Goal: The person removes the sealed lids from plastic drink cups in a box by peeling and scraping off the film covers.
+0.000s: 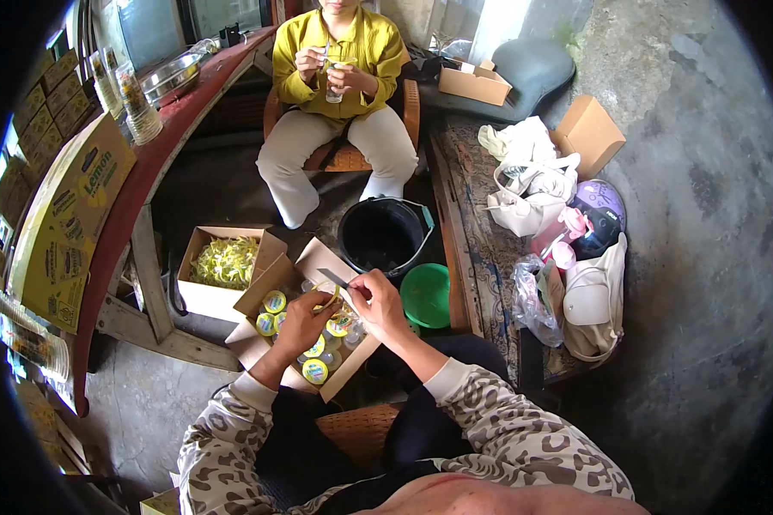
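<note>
Above an open cardboard box (352,365) of clear plastic cups, my left hand (305,322) is closed on what looks like a clear plastic cup with a yellow edge (328,300). The cup's body is mostly hidden by my fingers. My right hand (376,300) grips a knife (332,277), its dark blade pointing left and close to the cup's edge. Several cups in the box carry round yellow, green and white lids (315,371); others show clear plastic.
A carton of yellow strips (223,261) stands left of the cups. Ahead are a black bucket (378,233) and a green basin (425,296). Opposite, a seated person (339,94) holds a clear cup and a thin tool. Bags (588,296) lie on the right bench; a red-edged table (167,112) curves left.
</note>
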Available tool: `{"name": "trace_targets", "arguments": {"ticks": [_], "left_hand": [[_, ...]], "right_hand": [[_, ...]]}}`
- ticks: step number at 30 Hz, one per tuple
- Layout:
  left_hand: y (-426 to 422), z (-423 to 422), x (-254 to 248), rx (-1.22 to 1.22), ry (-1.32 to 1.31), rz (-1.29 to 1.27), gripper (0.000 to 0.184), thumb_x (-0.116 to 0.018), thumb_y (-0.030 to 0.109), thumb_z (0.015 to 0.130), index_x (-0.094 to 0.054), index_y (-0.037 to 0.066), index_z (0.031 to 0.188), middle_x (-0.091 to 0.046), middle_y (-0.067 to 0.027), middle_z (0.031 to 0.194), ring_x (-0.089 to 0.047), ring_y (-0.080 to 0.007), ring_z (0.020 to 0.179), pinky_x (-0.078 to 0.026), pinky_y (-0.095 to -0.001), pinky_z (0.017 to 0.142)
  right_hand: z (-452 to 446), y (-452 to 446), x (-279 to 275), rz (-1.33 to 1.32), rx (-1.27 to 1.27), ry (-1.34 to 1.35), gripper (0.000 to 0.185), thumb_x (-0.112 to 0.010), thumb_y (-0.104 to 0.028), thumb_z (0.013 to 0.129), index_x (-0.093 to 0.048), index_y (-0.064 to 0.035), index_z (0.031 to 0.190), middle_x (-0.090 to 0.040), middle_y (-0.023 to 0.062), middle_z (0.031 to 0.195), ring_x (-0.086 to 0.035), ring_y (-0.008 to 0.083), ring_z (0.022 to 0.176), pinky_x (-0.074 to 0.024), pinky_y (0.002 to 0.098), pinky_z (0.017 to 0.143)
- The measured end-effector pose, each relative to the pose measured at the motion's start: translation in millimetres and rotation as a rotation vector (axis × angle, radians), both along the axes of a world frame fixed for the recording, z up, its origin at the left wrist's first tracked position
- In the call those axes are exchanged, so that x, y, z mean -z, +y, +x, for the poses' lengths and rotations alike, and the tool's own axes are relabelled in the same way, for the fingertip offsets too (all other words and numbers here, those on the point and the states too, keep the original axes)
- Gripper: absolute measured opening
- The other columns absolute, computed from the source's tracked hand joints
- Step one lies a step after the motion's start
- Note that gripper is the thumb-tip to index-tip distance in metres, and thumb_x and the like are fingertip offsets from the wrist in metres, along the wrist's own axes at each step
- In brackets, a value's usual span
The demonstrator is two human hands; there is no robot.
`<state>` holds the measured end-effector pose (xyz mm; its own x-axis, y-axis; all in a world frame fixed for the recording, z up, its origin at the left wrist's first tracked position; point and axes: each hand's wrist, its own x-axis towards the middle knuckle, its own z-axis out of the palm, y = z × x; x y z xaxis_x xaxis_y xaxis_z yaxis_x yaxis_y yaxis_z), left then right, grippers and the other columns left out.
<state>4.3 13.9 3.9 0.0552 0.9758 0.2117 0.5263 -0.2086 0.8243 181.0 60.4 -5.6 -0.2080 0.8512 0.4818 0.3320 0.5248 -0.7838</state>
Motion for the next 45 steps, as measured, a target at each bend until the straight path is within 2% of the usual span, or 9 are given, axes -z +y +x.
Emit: {"name": "trace_targets", "arguments": {"ticks": [8, 9, 16, 23, 25, 29, 33, 38, 45], "left_hand": [[-3.3, 5.2, -6.1, -0.110, -0.004, 0.171, 0.021, -0.071, 0.016, 0.086, -0.069, -0.004, 0.091, -0.067, -0.0208, 0.086, -0.066, -0.0376, 0.080, -0.050, -0.0406, 0.070], [-2.6, 2.3, -1.0, -0.097, 0.039, 0.119, 0.025, -0.071, 0.019, 0.087, -0.068, -0.003, 0.098, -0.068, -0.0176, 0.093, -0.068, -0.0297, 0.085, -0.050, -0.0370, 0.073], [-5.1, 12.4, -2.3, -0.130, 0.014, 0.205, 0.018, -0.070, 0.013, 0.087, -0.070, -0.004, 0.094, -0.068, -0.0169, 0.086, -0.067, -0.0301, 0.078, -0.050, -0.0376, 0.070], [-6.2, 13.8, -6.8, -0.204, 0.075, 0.188, 0.021, -0.071, 0.017, 0.086, -0.072, -0.002, 0.093, -0.068, -0.0189, 0.086, -0.067, -0.0349, 0.077, -0.051, -0.0397, 0.067], [-4.5, 13.0, -4.9, -0.233, 0.139, 0.153, 0.021, -0.071, 0.019, 0.085, -0.073, 0.000, 0.092, -0.069, -0.0184, 0.086, -0.067, -0.0360, 0.076, -0.051, -0.0408, 0.067], [-4.3, 12.7, -4.2, -0.280, 0.158, 0.141, 0.021, -0.071, 0.021, 0.085, -0.073, 0.001, 0.092, -0.069, -0.0173, 0.086, -0.067, -0.0364, 0.077, -0.052, -0.0415, 0.067], [-7.3, 14.4, -8.2, -0.275, 0.173, 0.117, 0.018, -0.069, 0.019, 0.085, -0.073, 0.002, 0.092, -0.069, -0.0173, 0.085, -0.067, -0.0372, 0.077, -0.052, -0.0431, 0.067], [-11.1, 22.3, -12.3, -0.300, 0.186, 0.065, 0.015, -0.066, 0.015, 0.085, -0.072, 0.003, 0.090, -0.068, -0.0189, 0.085, -0.067, -0.0384, 0.078, -0.051, -0.0452, 0.067], [-12.3, 22.2, 0.0, -0.283, 0.223, 0.047, 0.013, -0.065, 0.012, 0.084, -0.072, 0.004, 0.091, -0.068, -0.0191, 0.084, -0.066, -0.0387, 0.078, -0.051, -0.0465, 0.069]], "right_hand": [[8.2, -0.8, -11.2, -0.005, 0.027, 0.025, 0.010, -0.067, 0.000, 0.084, -0.062, -0.0023, 0.092, -0.060, 0.0118, 0.086, -0.063, 0.0259, 0.073, -0.0505, 0.0351, 0.065], [8.2, -1.9, -12.0, 0.003, 0.024, 0.025, 0.010, -0.066, 0.001, 0.084, -0.062, -0.0019, 0.093, -0.060, 0.0120, 0.086, -0.063, 0.0259, 0.073, -0.0505, 0.0352, 0.065], [4.3, -6.9, -15.4, 0.092, 0.006, 0.007, 0.018, -0.065, 0.006, 0.083, -0.065, -0.0028, 0.099, -0.060, 0.0112, 0.086, -0.063, 0.0273, 0.075, -0.0500, 0.0355, 0.064], [0.1, -15.9, -20.6, 0.179, 0.023, -0.122, 0.018, -0.067, 0.003, 0.082, -0.066, -0.0055, 0.098, -0.058, 0.0091, 0.083, -0.061, 0.0269, 0.074, -0.0507, 0.0365, 0.063], [-2.8, -21.0, -23.8, 0.260, 0.025, -0.144, 0.017, -0.068, 0.007, 0.080, -0.067, -0.0031, 0.094, -0.057, 0.0094, 0.081, -0.060, 0.0238, 0.068, -0.0483, 0.0342, 0.058], [-8.2, -26.8, -22.1, 0.334, 0.044, -0.240, 0.021, -0.070, 0.005, 0.077, -0.067, -0.0048, 0.094, -0.055, 0.0077, 0.078, -0.060, 0.0244, 0.070, -0.0489, 0.0363, 0.061], [-7.0, -27.8, -18.0, 0.351, 0.037, -0.346, 0.023, -0.072, 0.000, 0.076, -0.066, -0.0063, 0.097, -0.054, 0.0063, 0.081, -0.059, 0.0243, 0.076, -0.0509, 0.0367, 0.064], [-12.2, -27.0, -16.2, 0.420, 0.020, -0.449, 0.030, -0.070, -0.001, 0.075, -0.067, -0.0021, 0.105, -0.052, 0.0080, 0.083, -0.057, 0.0244, 0.077, -0.0499, 0.0362, 0.066], [-21.1, -21.2, -5.5, 0.406, 0.058, -0.415, 0.022, -0.067, -0.001, 0.079, -0.067, -0.0023, 0.101, -0.053, 0.0098, 0.078, -0.058, 0.0282, 0.075, -0.0480, 0.0397, 0.064]]}}
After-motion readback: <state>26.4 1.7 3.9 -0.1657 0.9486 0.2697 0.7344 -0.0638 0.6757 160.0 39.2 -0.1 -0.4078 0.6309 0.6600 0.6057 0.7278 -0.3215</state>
